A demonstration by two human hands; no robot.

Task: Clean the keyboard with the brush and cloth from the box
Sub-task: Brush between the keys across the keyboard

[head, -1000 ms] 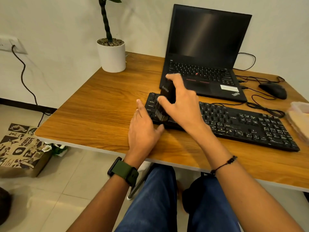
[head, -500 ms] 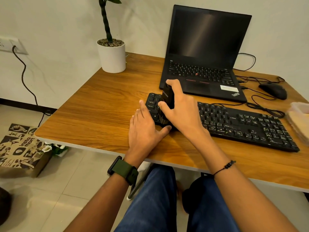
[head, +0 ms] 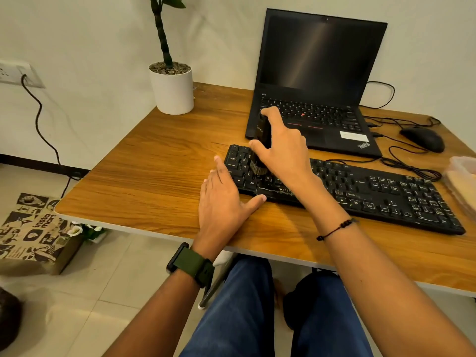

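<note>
Your right hand grips a black brush from above, the thumb curled round its left side and the index finger hooked over its top, the other fingers hidden behind the body of the brush. You hold the brush nearly upright with its bristles down on the left end of the black keyboard, touching the keys just right of the Tab and Caps Lock column. Your left hand lies flat on the wooden desk at the keyboard's near left corner, fingers straight and together along the left edge, the thumb spread out to the right against the near edge; it holds nothing. The keyboard runs across the desk from the middle toward the right, its right end nearer to you than its left. Just beyond it, an open laptop with a dark screen stands at the far side of the desk. At the right edge of the view, a translucent box sits just beside the keyboard's right end, with something pale tan inside that you cannot make out clearly. A black mouse lies to the right of the laptop among black cables. A white pot with a green plant stands at the far left corner of the desk.
</note>
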